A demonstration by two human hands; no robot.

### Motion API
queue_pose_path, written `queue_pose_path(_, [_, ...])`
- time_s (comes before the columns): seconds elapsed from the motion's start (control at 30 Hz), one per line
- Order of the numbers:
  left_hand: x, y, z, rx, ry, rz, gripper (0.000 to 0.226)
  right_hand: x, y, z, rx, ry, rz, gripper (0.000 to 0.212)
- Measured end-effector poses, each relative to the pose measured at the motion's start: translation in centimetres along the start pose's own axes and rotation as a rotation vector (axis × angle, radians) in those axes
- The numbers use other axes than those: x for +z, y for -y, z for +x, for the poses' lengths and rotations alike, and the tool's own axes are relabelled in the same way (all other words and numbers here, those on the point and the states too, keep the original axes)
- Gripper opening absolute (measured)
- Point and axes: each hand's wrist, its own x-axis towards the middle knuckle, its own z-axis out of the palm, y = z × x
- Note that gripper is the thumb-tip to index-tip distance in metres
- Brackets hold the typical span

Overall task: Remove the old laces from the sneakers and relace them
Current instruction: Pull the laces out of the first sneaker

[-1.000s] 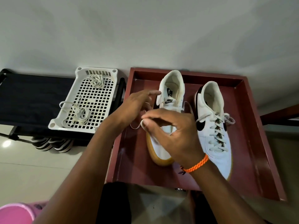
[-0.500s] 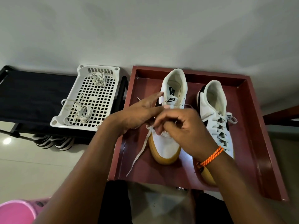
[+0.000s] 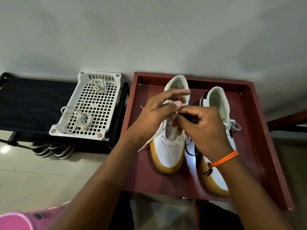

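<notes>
While two white sneakers with gum-coloured soles sit side by side in a dark red, raised-rim tray point(image 3: 259, 130), a person works over the left sneaker point(image 3: 167, 146), which lies near the tray's middle with its heel toward the far edge. Its smooth white upper shows small bare eyelets down both sides of the opening and a pale tongue between them. The left hand point(image 3: 154, 115) has its thumb and curled fingers pinched on a flat white lace point(image 3: 147, 144), which trails down past the shoe's left side onto the tray floor. The right hand point(image 3: 204, 128), fingers curled, pinches at the same spot just beside the left thumb; what exactly it holds is too small to make out. A braided orange band point(image 3: 224, 159) circles the right wrist.

The right sneaker point(image 3: 217, 103) stands close by, toward the tray's right edge, largely hidden behind the right hand; it has a padded white collar with a black heel patch, and a tied white bow point(image 3: 233, 126) shows at its side.

Left of the tray, a white plastic basket point(image 3: 86, 130) with a square-grid floor rests on a black fabric rack point(image 3: 33, 105). Two loose coils of cream lace lie in it, one point(image 3: 99, 85) at the far end and one point(image 3: 79, 121) at the near end, a loop draped over the left rim. Striped soles point(image 3: 51, 151) show beneath the rack, and something pink point(image 3: 15, 221) fills the bottom left corner.
</notes>
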Motion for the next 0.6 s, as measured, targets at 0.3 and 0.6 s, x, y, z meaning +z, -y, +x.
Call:
queue_pose_path(0.3, [-2.5, 0.3, 0.1, -0.164, 0.054, 0.084, 0.037, -4.6, -1.4, 1.2, 0.329, -0.619, 0.257, 0.014])
queue_pose_path(0.6, [-3.2, 1.0, 0.2, -0.108, -0.122, 0.279, 0.022, -3.7, -2.2, 1.0, 0.113, -0.61, -0.305, 0.014])
